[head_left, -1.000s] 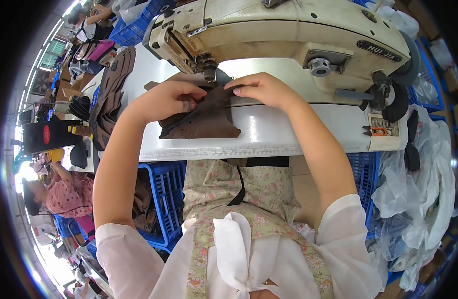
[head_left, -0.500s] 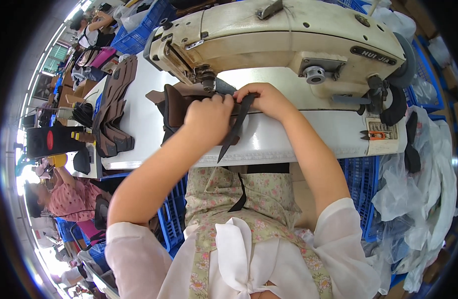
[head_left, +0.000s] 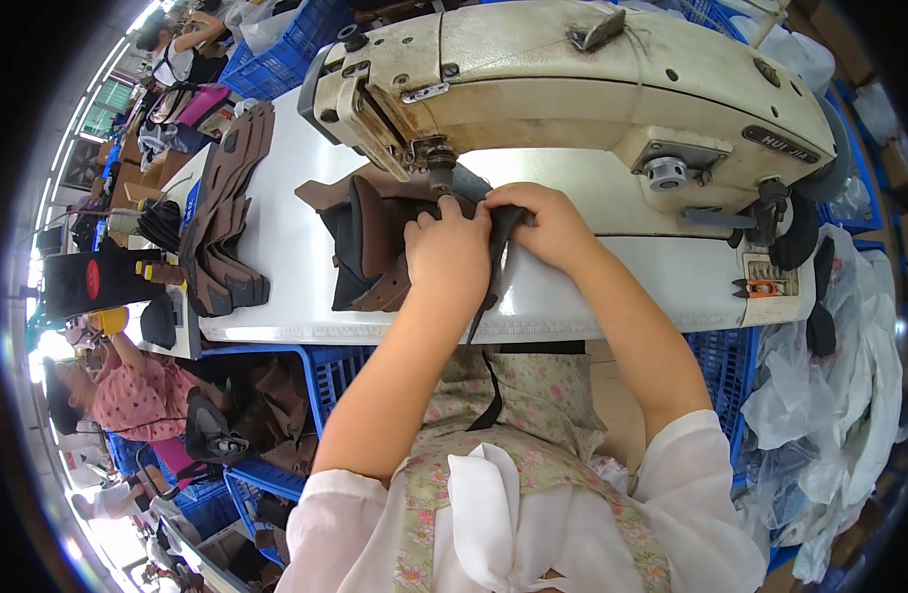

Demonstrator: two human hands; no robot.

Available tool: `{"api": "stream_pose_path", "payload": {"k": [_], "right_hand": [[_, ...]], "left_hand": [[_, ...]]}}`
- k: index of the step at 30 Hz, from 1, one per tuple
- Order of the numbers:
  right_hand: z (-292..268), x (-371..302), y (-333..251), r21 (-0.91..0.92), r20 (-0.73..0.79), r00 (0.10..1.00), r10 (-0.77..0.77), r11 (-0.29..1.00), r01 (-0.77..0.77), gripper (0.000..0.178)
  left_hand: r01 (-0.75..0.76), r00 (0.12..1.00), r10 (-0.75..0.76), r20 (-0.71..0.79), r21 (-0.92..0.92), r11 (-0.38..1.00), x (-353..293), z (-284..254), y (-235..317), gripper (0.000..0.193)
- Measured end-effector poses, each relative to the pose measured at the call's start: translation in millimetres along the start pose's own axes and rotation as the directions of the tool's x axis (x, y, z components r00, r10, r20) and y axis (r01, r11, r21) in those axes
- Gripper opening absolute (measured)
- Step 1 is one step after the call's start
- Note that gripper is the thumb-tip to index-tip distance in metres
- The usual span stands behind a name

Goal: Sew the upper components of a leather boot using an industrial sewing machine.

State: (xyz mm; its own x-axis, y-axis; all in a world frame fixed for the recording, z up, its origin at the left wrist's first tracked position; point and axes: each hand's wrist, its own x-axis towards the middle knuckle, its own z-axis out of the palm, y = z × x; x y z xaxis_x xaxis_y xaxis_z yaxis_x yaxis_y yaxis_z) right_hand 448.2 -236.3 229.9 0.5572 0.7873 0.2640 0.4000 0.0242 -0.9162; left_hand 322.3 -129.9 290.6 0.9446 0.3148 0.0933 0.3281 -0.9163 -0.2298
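Observation:
A brown and black shoe upper (head_left: 373, 229) lies on the white sewing table under the needle head of a cream sewing machine (head_left: 533, 109). My left hand (head_left: 449, 252) is closed on the upper's right part, fingertips just in front of the presser foot (head_left: 441, 180). Close beside it, my right hand (head_left: 543, 222) pinches a black strip (head_left: 503, 237) at the upper's edge. The strip's tail hangs down past my left hand toward the table's front edge. My fingers hide where strip and upper meet.
Stacked brown shoe pieces (head_left: 221, 217) lie on the left of the table. Orange-handled thread snips (head_left: 763, 288) rest at the right end. Blue crates (head_left: 335, 376) stand below, and clear plastic bags (head_left: 795, 395) hang at right. A person in pink (head_left: 142, 395) sits at far left.
The whole view has shifted, so the machine appears farther right. My left forearm has swung inward, the fingers lie flatter on the upper, and the strip's tail hangs more steeply.

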Motion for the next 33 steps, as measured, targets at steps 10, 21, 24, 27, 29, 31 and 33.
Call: {"api": "stream_pose_path", "payload": {"k": [10, 21, 24, 27, 29, 31, 33], "right_hand": [[4.0, 5.0, 4.7, -0.21, -0.017, 0.985, -0.171, 0.964, 0.164, 0.036], [21.4, 8.8, -16.1, -0.438, 0.066, 0.993, -0.102, 0.891, 0.121, 0.034], [25.4, 4.0, -18.4, -0.456, 0.097, 0.99, -0.106, 0.879, 0.138, 0.032], [31.5, -1.9, -22.6, -0.477, 0.106, 0.992, -0.071, 0.871, 0.114, 0.033], [34.8, -4.5, -21.5, -0.517, 0.074, 0.988, -0.139, 0.841, 0.157, 0.028], [36.7, -7.3, -21.5, -0.528, 0.071, 0.986, -0.152, 0.832, 0.167, 0.029], [35.7, -8.4, -21.2, -0.536, 0.07, 0.983, -0.168, 0.825, 0.18, 0.031]], "left_hand": [[0.043, 0.998, -0.059, -0.027, -0.398, 0.916, -7.2, 10.8, -20.0, 0.034], [-0.01, 0.991, -0.064, -0.114, -0.554, 0.832, -8.1, 23.0, -34.8, 0.013], [-0.025, 0.994, -0.042, -0.104, -0.574, 0.818, -8.9, 21.9, -38.5, 0.012], [-0.066, 0.992, -0.01, -0.125, -0.593, 0.802, -10.9, 24.0, -43.1, 0.012], [-0.105, 0.985, 0.012, -0.169, -0.552, 0.828, -10.3, 25.7, -43.1, 0.016], [-0.127, 0.985, 0.033, -0.17, -0.579, 0.805, -11.2, 27.0, -45.3, 0.021], [-0.145, 0.984, 0.05, -0.171, -0.604, 0.784, -12.2, 27.2, -47.6, 0.026]]}}
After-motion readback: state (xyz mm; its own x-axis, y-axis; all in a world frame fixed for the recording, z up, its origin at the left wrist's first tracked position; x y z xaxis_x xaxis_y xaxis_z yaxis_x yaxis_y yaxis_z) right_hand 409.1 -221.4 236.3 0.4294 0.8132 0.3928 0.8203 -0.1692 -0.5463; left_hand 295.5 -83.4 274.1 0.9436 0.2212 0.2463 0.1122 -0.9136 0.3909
